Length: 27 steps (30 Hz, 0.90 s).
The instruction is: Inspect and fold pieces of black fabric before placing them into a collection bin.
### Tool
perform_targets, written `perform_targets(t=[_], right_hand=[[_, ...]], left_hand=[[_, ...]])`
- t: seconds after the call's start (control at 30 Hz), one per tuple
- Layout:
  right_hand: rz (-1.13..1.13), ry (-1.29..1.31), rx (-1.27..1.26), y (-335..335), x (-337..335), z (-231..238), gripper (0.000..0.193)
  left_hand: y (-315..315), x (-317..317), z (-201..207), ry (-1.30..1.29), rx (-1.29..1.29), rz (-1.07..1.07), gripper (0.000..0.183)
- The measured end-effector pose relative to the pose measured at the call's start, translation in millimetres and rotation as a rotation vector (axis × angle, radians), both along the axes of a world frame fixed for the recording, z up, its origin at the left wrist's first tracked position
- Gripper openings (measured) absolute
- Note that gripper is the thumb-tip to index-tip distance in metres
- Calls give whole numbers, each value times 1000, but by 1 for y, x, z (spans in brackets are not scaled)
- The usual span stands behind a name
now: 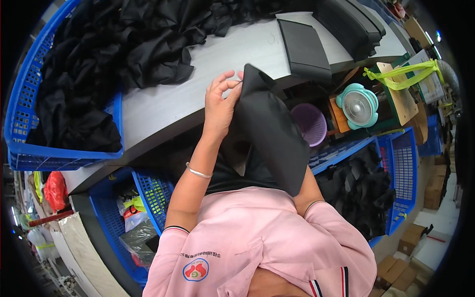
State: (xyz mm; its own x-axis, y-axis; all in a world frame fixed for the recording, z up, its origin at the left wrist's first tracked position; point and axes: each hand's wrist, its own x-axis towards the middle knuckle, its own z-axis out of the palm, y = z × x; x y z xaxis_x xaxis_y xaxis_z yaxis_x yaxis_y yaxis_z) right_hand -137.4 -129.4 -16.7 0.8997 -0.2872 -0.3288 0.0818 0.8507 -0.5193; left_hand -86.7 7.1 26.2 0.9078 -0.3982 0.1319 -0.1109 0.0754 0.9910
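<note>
My left hand (220, 101) is raised over the front edge of the table, thumb and forefinger pinched at the upper corner of a black fabric piece (274, 133). Its other fingers are curled loosely. The piece is long, smooth and flat, hanging slantwise in front of my body. My right forearm (309, 190) passes behind its lower end, and the fabric hides my right hand. On the table ahead lies a neat flat black piece (304, 47), with a thick stack of similar black pieces (349, 27) beyond it.
A blue crate (64, 161) heaped with crumpled black fabric (79, 114) stands at the left of the grey table (158, 106). Another blue crate (401, 173) with black pieces is at my right. Nearby are a purple basket (311, 123), a teal fan (357, 106) and a lower-left crate (111, 198).
</note>
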Motion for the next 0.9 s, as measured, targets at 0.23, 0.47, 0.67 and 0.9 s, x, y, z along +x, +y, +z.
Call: perform_targets(t=[0.23,0.47,0.67,0.9], right_hand=[[-165,-93,-156,-9,36,-7,32],[-236,-216,-329,-10,17,-11,34],[-257,-343,-473,14,33,-10,35],[168,82,-1468,65,-28,-32,35]], left_hand=[[3,-54,24,-618,121,352,67],[6,-85,-9,-725,142,26,47],[2,-41,7,155,-320,8,17],[-11,25,-12,110,-382,221,24]])
